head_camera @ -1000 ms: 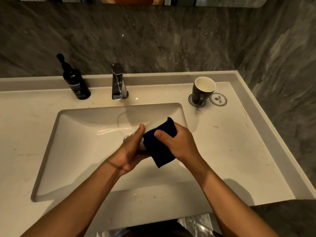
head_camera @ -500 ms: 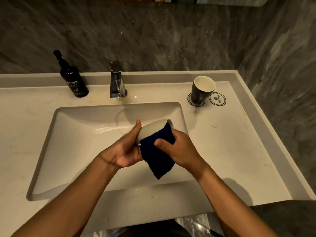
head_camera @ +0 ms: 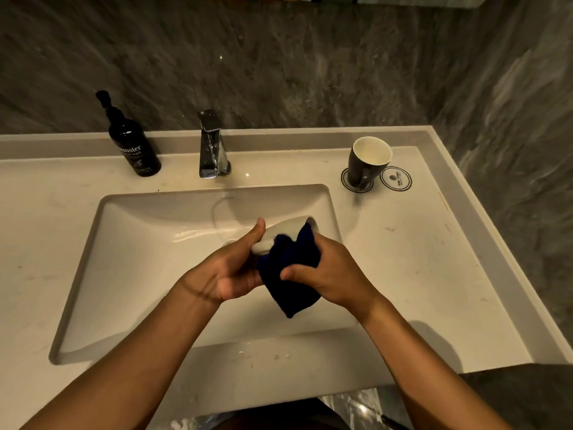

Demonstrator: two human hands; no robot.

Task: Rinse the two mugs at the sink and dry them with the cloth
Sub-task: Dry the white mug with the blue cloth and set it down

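Over the sink basin (head_camera: pixel 130 274) my left hand (head_camera: pixel 229 268) grips a white mug (head_camera: pixel 283 232), held on its side with its mouth toward the right. My right hand (head_camera: pixel 328 271) presses a dark blue cloth (head_camera: pixel 291 274) against the mug's side and rim; the cloth hangs down below both hands and hides most of the mug. A second mug (head_camera: pixel 367 161), dark outside and white inside, stands upright on a round coaster at the back right of the counter.
A chrome faucet (head_camera: pixel 212 147) stands behind the basin with no water running. A black hand-wash pump bottle (head_camera: pixel 133 144) is at the back left. A second round coaster (head_camera: pixel 396 179) lies right of the dark mug. Dark stone walls close in the back and right.
The mug has turned in my left hand and more of its white side shows. My right hand has slid the cloth lower along it.
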